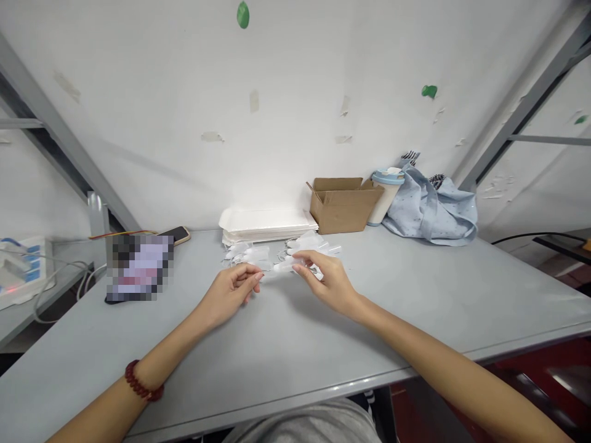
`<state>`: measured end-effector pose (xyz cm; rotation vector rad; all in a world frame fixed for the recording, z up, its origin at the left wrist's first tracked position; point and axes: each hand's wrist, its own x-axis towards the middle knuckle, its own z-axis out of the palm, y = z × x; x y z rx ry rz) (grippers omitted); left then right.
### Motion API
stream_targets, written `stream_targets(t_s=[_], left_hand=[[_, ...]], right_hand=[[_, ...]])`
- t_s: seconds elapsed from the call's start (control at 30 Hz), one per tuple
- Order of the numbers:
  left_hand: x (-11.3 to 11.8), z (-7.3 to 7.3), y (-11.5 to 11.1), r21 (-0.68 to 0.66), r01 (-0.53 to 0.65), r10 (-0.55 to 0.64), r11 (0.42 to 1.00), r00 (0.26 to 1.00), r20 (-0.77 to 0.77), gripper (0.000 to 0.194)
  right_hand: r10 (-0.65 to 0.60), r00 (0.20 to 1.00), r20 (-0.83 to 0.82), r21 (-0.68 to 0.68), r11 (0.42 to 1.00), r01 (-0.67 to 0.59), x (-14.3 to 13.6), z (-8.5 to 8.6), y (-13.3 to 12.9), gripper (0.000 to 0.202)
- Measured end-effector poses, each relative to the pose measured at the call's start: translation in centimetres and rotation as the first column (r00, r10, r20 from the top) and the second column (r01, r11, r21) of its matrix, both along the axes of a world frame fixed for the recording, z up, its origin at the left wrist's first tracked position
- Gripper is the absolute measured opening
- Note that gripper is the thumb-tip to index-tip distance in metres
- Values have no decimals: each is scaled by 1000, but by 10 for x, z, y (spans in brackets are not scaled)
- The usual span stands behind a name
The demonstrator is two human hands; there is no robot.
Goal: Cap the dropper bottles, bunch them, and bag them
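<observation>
Between thumb and fingers of my right hand (325,278) is a small translucent white piece (282,267), its narrow end pointing left. My left hand (233,289) is closed in a pinch just to the left of it; whatever its fingertips hold is too small to make out. Behind my left hand lies a pile of similar translucent pieces (252,255). Another pile (307,242) lies behind my right hand. A stack of white trays (268,225) stands at the wall, just beyond both piles.
An open cardboard box (346,211), a lidded cup (386,194) and a light blue cloth bag (429,212) stand along the wall on the grey table (295,351). At left are a phone (178,234), a pixelated object (141,269) and a power strip (23,271) with cables.
</observation>
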<state>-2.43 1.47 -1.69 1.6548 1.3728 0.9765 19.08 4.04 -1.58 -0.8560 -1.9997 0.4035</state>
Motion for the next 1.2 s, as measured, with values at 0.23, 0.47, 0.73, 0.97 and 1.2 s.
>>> stream_targets(t_s=[0.23,0.47,0.73,0.97,1.2], left_hand=[[1,-2,-2,-1,75,-75,997,997,-16,26],[1,-1,-3,-9,89,-90,996,996,-12,28],[1,-1,-3,-5,87,-87,996,996,-9,25],[1,-2,-4,-16,97,-98,995,995,-28,24],[1,-2,-3,-16,102,-103,995,994,-34,24]], right_hand=[[29,999,-29,-107,994,-32,-1,1,-1,22],[29,999,-34,-117,993,-32,-1,1,-2,22],[38,998,-50,-101,994,-43,-1,1,-2,21],[39,998,-41,-101,994,-43,-1,1,-2,22],[41,999,-24,-100,994,-43,-1,2,-2,22]])
